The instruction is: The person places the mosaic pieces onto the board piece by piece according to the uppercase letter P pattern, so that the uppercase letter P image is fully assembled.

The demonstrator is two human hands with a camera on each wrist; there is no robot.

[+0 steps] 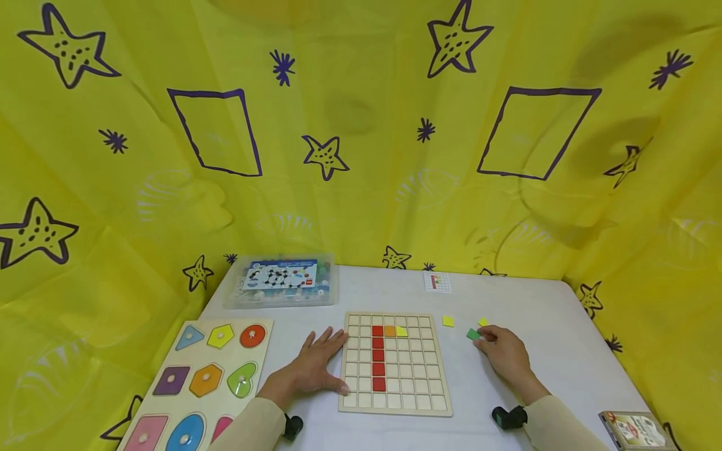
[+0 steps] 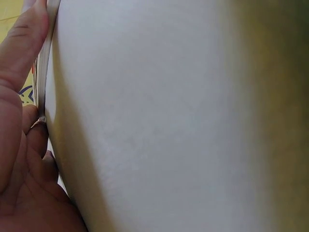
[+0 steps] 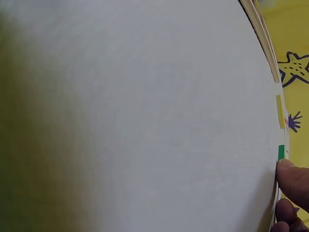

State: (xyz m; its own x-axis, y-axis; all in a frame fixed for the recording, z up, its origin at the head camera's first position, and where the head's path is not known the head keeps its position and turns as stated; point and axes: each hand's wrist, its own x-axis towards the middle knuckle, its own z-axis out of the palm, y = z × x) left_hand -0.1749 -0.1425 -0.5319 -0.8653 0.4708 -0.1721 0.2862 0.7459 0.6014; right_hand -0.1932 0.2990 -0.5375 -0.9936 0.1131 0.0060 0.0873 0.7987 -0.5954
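A wooden grid board [image 1: 395,404] lies flat on the white table. Five squares in one column hold red tiles [image 1: 378,355]; an orange tile [image 1: 390,331] and a yellow tile [image 1: 402,331] run rightward from the top one. My left hand [image 1: 316,366] rests at the board's left edge, fingers spread, thumb at its lower left. To the right of the board, my right hand [image 1: 507,357] pinches a green square tile [image 1: 472,335] between thumb and fingers; the thumb tip meets its edge in the right wrist view. Close by lie a loose yellow tile [image 1: 448,321] and another yellow piece [image 1: 482,322], partly hidden by that hand.
A small pattern card [image 1: 437,282] lies behind the board. A clear plastic case [image 1: 280,300] stands at the back left, and a wooden shape puzzle [image 1: 188,369] at the front left. At the front right edge sits a small box [image 1: 637,431]. Yellow curtains enclose the table.
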